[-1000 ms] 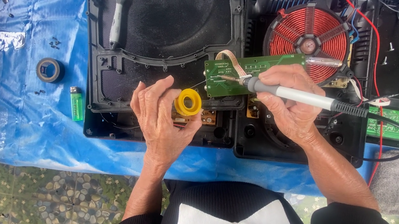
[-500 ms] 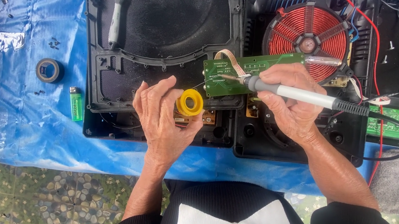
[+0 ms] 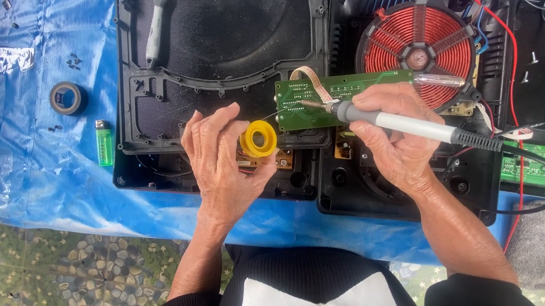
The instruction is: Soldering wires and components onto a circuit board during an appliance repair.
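My left hand (image 3: 220,156) holds a small yellow spool of solder wire (image 3: 259,138), and a thin strand runs from it toward a green circuit board (image 3: 348,90). My right hand (image 3: 393,133) grips a soldering iron (image 3: 398,121) with a grey and white handle. Its tip rests on the left part of the board. The board lies across the open black casing of an induction cooker (image 3: 388,180), beside the red copper coil (image 3: 424,49).
A black cooker top cover (image 3: 228,32) lies upside down at the back with a brush (image 3: 156,17) on it. A roll of black tape (image 3: 67,98) and a green lighter (image 3: 103,143) sit on the blue tarp (image 3: 36,170). Red and black wires run at the right.
My left hand with the yellow spool has shifted slightly toward the board. The soldering iron has stayed on the board.
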